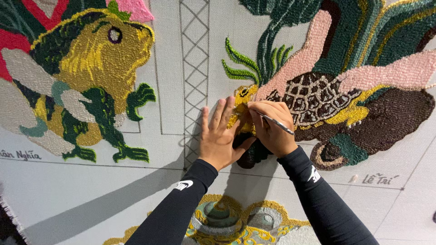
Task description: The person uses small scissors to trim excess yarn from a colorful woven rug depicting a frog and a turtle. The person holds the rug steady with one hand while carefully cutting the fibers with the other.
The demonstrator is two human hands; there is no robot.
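A large white canvas (172, 90) fills the view, covered with tufted yarn pictures. My left hand (221, 136) lies flat on it, fingers spread, beside the yellow head of a tufted turtle (313, 97). My right hand (271, 127) is closed around a thin silver metal tool (276, 122), whose tip touches the yellow yarn at the turtle's neck. Both arms wear black sleeves. The dark green patch below the turtle's head is partly hidden by my hands.
A yellow and green tufted frog (97, 59) is at the left. A drawn lattice strip (195, 54) runs between frog and turtle. Green leaves and pink shapes (363, 41) are above the turtle. A gold and grey tufted piece (236, 222) lies at the bottom.
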